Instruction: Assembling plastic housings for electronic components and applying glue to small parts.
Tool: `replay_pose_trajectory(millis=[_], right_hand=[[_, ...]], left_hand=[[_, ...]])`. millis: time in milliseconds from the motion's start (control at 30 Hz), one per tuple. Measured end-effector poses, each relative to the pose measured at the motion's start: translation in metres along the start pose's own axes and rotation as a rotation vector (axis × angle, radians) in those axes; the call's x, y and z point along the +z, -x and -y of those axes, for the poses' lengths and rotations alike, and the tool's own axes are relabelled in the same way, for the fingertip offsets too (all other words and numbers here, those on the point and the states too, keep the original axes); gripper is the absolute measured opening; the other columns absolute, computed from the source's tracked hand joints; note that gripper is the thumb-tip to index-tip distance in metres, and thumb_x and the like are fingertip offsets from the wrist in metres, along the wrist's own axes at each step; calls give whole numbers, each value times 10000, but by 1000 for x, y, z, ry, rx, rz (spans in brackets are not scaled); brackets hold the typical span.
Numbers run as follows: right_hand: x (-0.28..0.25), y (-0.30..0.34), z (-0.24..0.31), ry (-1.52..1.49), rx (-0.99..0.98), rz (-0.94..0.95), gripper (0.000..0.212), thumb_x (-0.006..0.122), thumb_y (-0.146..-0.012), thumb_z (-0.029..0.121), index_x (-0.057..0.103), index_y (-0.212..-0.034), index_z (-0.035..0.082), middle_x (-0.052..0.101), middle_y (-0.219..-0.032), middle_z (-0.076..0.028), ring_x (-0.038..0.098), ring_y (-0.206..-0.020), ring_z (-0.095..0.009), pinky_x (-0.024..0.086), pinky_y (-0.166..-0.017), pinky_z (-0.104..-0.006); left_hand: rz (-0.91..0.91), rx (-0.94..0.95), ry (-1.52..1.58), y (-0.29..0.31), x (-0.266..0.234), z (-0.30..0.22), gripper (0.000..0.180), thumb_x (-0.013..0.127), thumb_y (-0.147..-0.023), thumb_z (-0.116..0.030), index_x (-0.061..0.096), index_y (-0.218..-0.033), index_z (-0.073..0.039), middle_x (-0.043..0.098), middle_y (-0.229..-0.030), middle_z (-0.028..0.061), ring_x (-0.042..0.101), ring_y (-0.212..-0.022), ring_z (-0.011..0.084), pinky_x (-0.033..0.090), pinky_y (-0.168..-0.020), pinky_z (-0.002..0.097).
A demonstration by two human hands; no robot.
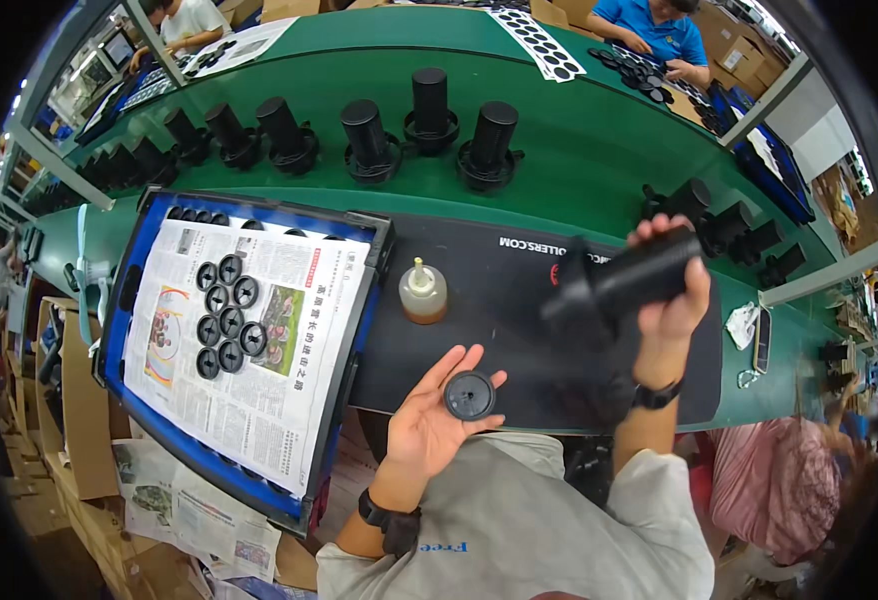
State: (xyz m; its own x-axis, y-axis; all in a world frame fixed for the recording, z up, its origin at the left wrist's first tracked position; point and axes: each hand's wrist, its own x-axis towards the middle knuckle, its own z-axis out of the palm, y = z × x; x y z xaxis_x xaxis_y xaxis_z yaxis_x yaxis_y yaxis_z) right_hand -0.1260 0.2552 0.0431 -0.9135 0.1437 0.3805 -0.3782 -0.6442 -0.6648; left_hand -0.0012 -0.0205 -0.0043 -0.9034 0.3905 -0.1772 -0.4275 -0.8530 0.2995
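Looking down from the head camera, I see my left hand [437, 415] open and flat, palm up, with a small round black plastic cap [470, 395] resting on my fingers. My right hand [674, 290] is closed around a long black plastic tube with a wide foot [619, 285], lifted and tilted above the black rubber mat [519, 290] on the green table [579, 150].

A small clear squeeze bottle of brown liquid [424, 292] stands upright on the mat, just beside the blue tray lined with newspaper [249, 340]. Nine more round black caps [227, 315] lie close together on the paper.

A row of black tubes standing on their feet [369, 140] runs across the table, well apart from my hands. Another person in a blue shirt [654, 28] works at the far side.
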Motion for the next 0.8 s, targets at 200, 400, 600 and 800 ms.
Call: replay_pose_trajectory(millis=[200, 400, 600, 800], right_hand=[[27, 58, -43, -375, 288, -213, 422, 608, -832, 345, 505, -1134, 69, 550, -1019, -90, 547, -934, -229, 475, -871, -415], [13, 71, -60, -471, 374, -316, 394, 578, -858, 352, 511, -1108, 54, 548, -1000, -82, 552, -927, -222, 474, -870, -408], [14, 75, -63, -417, 358, -375, 392, 589, -850, 373, 512, -1066, 55, 543, -985, -74, 552, -923, -213, 470, -862, -408], [24, 79, -62, -256, 285, -286, 468, 622, -800, 336, 517, -1157, 53, 568, -1044, -90, 564, -1019, -240, 446, -955, -474]], left_hand=[[95, -3, 50, -10, -9, 20, 539, 349, -945, -164, 256, -1437, 35, 348, -1459, 171, 375, -1331, 313, 415, -1023, 465], [64, 35, -205, 1, -4, 16, 575, 479, -955, -168, 242, -1443, 22, 413, -1408, 148, 430, -1302, 274, 376, -1067, 476], [64, 135, -295, 1, -9, 23, 630, 596, -913, -79, 261, -1438, 22, 358, -1407, 153, 401, -1302, 258, 386, -1065, 470], [-15, 239, -433, -3, -15, 25, 665, 662, -890, -197, 311, -1417, 6, 432, -1350, 105, 496, -1219, 221, 450, -1007, 440]])
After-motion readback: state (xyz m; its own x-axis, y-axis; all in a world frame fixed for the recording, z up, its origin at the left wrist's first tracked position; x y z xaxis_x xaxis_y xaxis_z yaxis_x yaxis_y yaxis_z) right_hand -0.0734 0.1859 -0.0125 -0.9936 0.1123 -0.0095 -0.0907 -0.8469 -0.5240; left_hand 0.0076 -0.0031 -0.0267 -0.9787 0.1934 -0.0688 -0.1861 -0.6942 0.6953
